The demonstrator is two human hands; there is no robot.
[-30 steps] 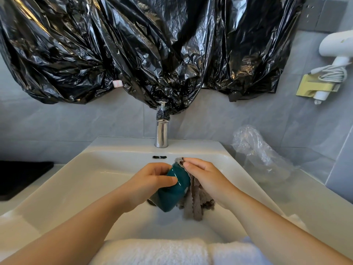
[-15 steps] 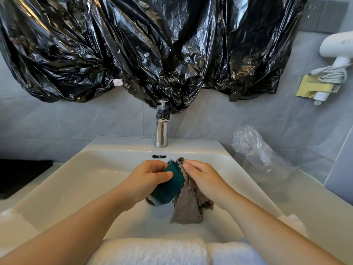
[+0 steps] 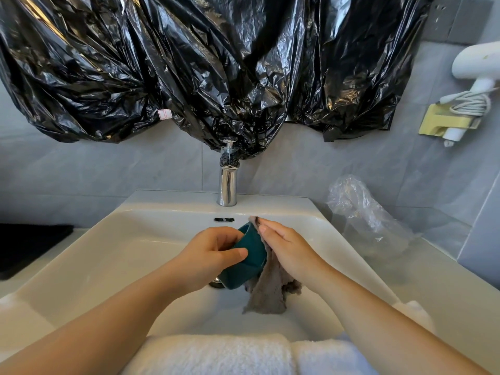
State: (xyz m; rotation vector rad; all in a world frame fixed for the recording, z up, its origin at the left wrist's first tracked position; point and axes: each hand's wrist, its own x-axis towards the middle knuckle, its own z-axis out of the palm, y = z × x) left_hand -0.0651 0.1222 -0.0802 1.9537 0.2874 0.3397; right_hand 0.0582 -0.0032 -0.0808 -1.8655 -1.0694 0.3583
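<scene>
From the head camera, your left hand (image 3: 213, 255) is curled around a teal cup (image 3: 249, 261), thumb across its near side and fingers over the far side. It holds the cup tipped on its side above the basin of the white sink (image 3: 135, 239). Your right hand (image 3: 289, 250) is just right of the cup. Its fingers lie straight and press a grey cloth (image 3: 267, 296) flat against the cup's side, and the thumb is hidden. The rest of the cloth hangs loose below your right palm, over the basin. Straight beyond both hands stands the chrome faucet (image 3: 227, 185). A folded white towel (image 3: 216, 353) lies on the sink's edge beneath your forearms, and a crumpled clear plastic bag (image 3: 365, 212) sits well to the right of your right hand.
</scene>
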